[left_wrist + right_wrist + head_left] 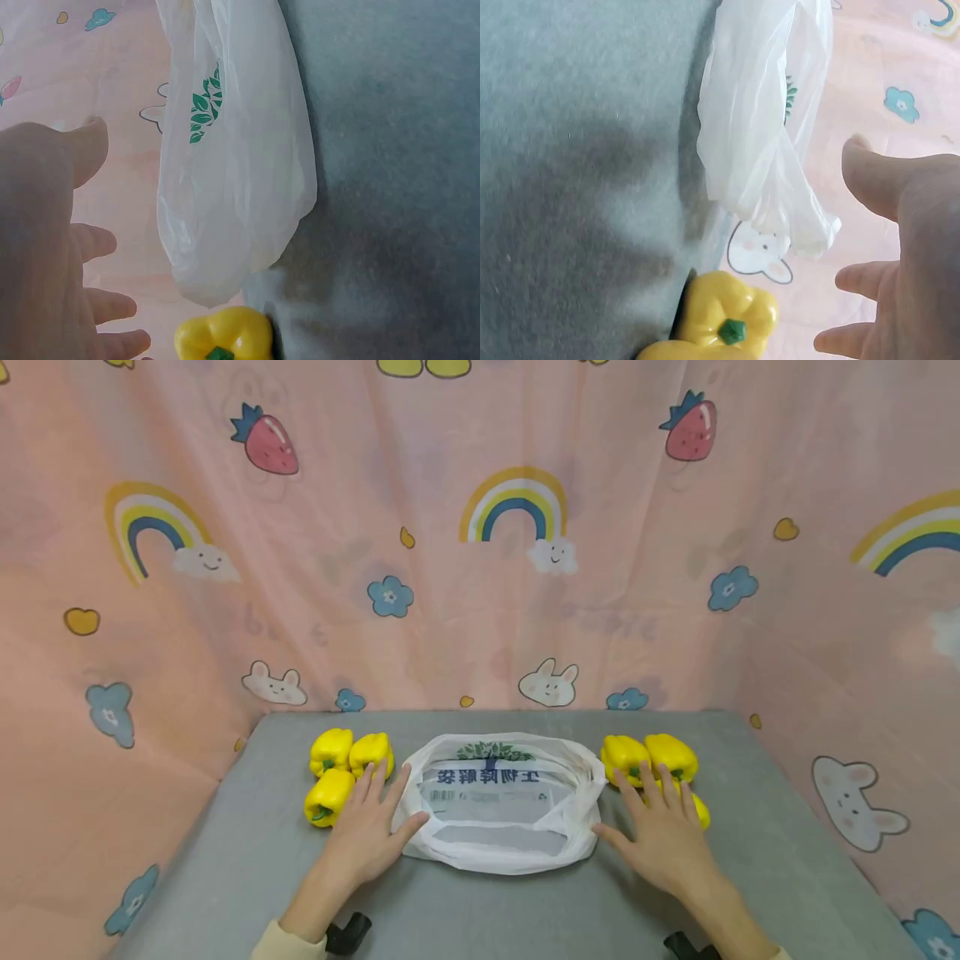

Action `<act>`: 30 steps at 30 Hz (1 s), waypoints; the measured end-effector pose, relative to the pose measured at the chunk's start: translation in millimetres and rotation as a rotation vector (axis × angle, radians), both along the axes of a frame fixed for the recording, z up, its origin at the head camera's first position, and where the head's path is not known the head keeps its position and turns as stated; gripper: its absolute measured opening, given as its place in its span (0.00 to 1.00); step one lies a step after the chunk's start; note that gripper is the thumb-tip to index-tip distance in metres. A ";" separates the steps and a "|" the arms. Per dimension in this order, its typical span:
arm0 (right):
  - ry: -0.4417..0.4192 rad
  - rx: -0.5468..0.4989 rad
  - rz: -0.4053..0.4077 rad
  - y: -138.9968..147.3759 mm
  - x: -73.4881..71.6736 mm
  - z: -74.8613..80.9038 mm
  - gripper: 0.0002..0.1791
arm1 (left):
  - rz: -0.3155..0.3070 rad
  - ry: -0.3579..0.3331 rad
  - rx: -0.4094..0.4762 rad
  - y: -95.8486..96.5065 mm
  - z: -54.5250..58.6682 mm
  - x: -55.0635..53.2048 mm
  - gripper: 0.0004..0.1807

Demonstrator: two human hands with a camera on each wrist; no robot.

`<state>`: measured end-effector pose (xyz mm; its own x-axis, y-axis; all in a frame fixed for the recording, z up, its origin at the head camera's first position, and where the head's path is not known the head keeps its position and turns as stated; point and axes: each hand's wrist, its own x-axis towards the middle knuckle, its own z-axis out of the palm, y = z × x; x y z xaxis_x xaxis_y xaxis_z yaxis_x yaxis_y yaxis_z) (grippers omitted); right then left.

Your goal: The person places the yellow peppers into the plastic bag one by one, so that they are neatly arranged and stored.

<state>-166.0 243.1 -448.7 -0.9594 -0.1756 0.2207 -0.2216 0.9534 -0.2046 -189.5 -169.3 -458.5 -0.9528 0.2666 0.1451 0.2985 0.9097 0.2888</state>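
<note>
A white plastic bag (517, 860) with a green tree print and blue lettering stands on the table, its mouth spread wide toward the head camera. My left hand (366, 837) is at the bag's left side, fingers spread and holding nothing. Three yellow bell peppers (327, 797) lie near its fingertips, one partly covered by them. On the other side my right hand (666, 845) is spread too, holding nothing. Its fingers overlap three more yellow peppers (625, 758) in the head view. Both wrist views show a gap between hand and bag (255, 150).
The grey table (480, 918) reaches back to a pink curtain (322, 552) printed with rainbows, strawberries and rabbits, which also runs along both sides. Black wrist-camera parts (349, 933) show below the hands.
</note>
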 end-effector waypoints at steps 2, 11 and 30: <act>0.006 -0.003 0.003 2.4 -1.1 0.7 0.48 | -0.006 -0.008 0.028 2.6 0.3 -2.3 0.44; -0.001 -0.035 -0.024 15.5 -6.7 6.0 0.48 | 0.014 -0.061 0.242 5.9 -7.3 -15.1 0.39; 0.013 -0.118 -0.082 50.1 -7.0 4.2 0.41 | 0.122 -0.262 0.678 5.8 -31.2 -40.3 0.32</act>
